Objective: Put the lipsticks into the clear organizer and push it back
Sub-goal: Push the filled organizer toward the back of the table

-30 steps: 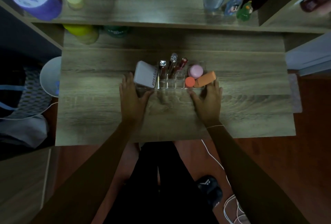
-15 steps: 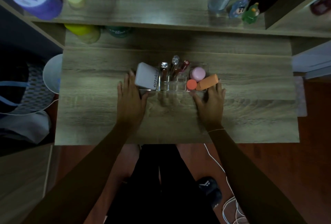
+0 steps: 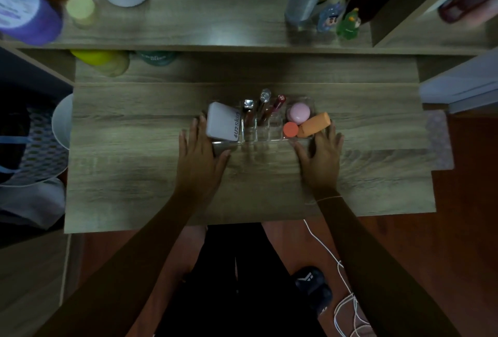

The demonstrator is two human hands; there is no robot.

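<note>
The grey wood-grain tabletop (image 3: 134,174) carries the clear acrylic organizer (image 3: 269,134) at its middle, well short of the back. Both hands are on it: the left hand (image 3: 199,158) cups the near left corner and the right hand (image 3: 320,158) the near right one, each grip spread flat, pinching nothing. Rigid, light and probably slick on this surface, the organizer should slide easily; low, even pressure at both corners looks safest. Three slim lipsticks (image 3: 265,108) stand upright in the centre slots, top-heavy and, as far as the dim light shows, loose enough to rattle.
</note>
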